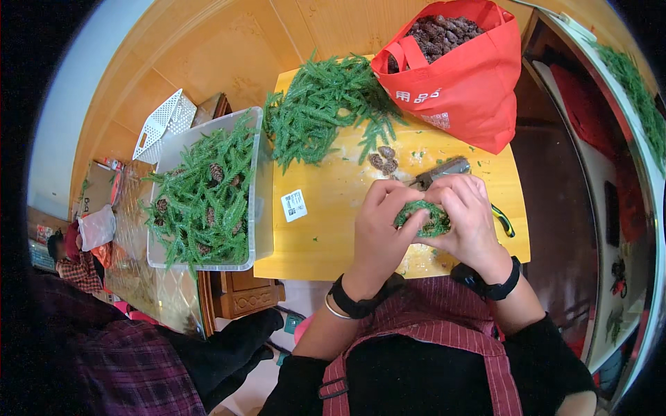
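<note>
Both my hands are closed around a small bunched green pine sprig (436, 223) over the near part of the yellow table (333, 236). My left hand (383, 225) grips it from the left, with the thumb pressed across it. From the right, my right hand (470, 215) curls its fingers over the top. Something brownish shows inside the greenery, but its kind is mostly hidden. Just beyond my hands are a few pine cones (383, 161) and a dark object with a greyish clear end (451, 168), partly covered by my fingers.
A pile of green sprigs (319, 104) lies at the back, beside a red bag (461, 83) of pine cones. Left stands a clear bin (258, 201) of sprigs with cones. A white label (294, 206), a yellow-black handle (504, 220) and a person's plaid sleeve (132, 360) also show.
</note>
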### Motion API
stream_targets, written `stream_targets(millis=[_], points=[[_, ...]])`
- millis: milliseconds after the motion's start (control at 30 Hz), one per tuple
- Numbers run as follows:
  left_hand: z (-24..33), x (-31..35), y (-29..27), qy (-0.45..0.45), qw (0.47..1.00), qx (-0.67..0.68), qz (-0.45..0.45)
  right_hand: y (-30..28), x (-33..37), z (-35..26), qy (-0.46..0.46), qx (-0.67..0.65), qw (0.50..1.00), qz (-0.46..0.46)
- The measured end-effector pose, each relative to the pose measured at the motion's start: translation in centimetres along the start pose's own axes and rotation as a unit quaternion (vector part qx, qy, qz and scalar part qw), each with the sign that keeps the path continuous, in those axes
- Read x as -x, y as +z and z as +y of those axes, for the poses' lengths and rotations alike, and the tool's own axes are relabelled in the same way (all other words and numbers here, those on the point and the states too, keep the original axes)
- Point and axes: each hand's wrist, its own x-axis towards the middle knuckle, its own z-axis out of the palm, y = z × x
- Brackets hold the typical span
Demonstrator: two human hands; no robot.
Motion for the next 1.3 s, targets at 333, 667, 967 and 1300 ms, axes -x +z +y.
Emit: stream_targets(millis=[333,667,967,1300], points=[[-1.0,0.7,0.7,-0.090,0.987,0.133,-0.007,-0.1,-0.1,-0.4,0.000,-0.003,1.000,0.003],[-2.0,0.8,0.4,-0.099,0.964,0.245,0.010,-0.2,0.4,-0.3,0.056,-0.115,0.992,0.003],[-1.1,0.5,0.4,-0.001,0.994,0.082,0.071,0.3,0.3,-0.3,0.077,-0.099,0.989,0.079],[-2.5,0.4,0.4,-0.120,0.964,0.195,0.137,0.6,1.0,-0.4,0.186,-0.209,0.956,0.085]])
